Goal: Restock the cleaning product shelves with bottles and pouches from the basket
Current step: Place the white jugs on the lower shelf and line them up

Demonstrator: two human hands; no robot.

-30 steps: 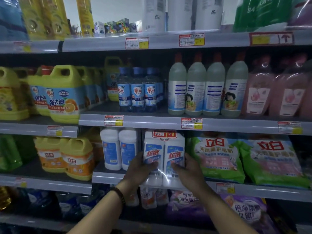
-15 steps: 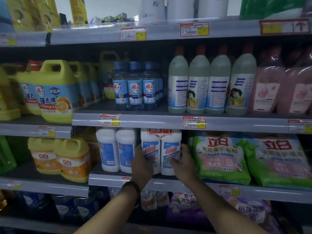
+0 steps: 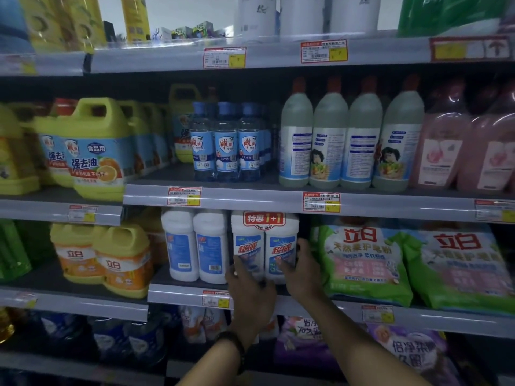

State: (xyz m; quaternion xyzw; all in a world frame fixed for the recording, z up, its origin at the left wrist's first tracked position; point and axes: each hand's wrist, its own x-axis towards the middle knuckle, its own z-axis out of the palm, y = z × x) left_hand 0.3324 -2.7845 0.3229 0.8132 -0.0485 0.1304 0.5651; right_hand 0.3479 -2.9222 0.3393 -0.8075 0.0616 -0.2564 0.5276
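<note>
The left hand (image 3: 250, 291) is clasping the lower left corner of the shrink-wrapped twin pack of white plastic bottles with blue labels and a red promo band (image 3: 264, 240), thumb lying on the front film; a dark band (image 3: 232, 339) is circling the wrist. The twin pack is standing upright on the grey metal shelf (image 3: 178, 295), third tier down, its base hidden behind the hands. The right hand (image 3: 303, 271) is wrapping round the pack's right side, thumb pressing the front label, so both hands are grasping the load from either flank. Judging the handling: two full bottles bound together are likely weighing a fair bit. The bodies are looking stiff, but the glossy film is probably sliding under fingers. Low on both flanks, or a palm under the base, is looking the safest hold, not the promo band up top. Room next. To the left, two plain white plastic bottles with blue back labels (image 3: 195, 246) are standing just beside the pack, nearly touching, leaving little slot for the left fingers. Overhead, the grey price rail (image 3: 250, 200) of the next tier is hanging close above the caps, so a lift is looking cramped and a level slide easier. To the right, the soft green soap-powder pouch (image 3: 359, 263) is leaning near the right knuckles, and is probably yielding if nudged.
</note>
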